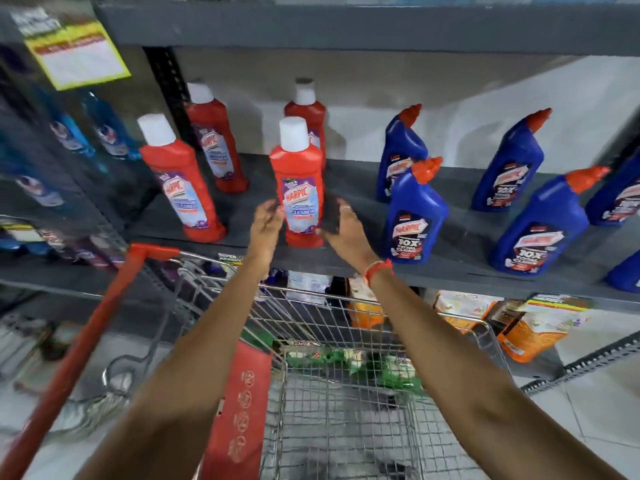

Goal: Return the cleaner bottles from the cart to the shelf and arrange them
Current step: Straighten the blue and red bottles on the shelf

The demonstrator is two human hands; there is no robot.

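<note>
Both forearms stretched forward, left hand [266, 225] and right hand [344, 230] open, palms facing inward, fingers loose

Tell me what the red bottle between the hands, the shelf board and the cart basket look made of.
Red bottle: likely glossy moulded plastic, with soft highlights, a white cap and a printed label.
Shelf: matte grey painted board, probably metal, going by the perforated upright.
Cart: bare steel wire, a shiny silver grid.
</note>
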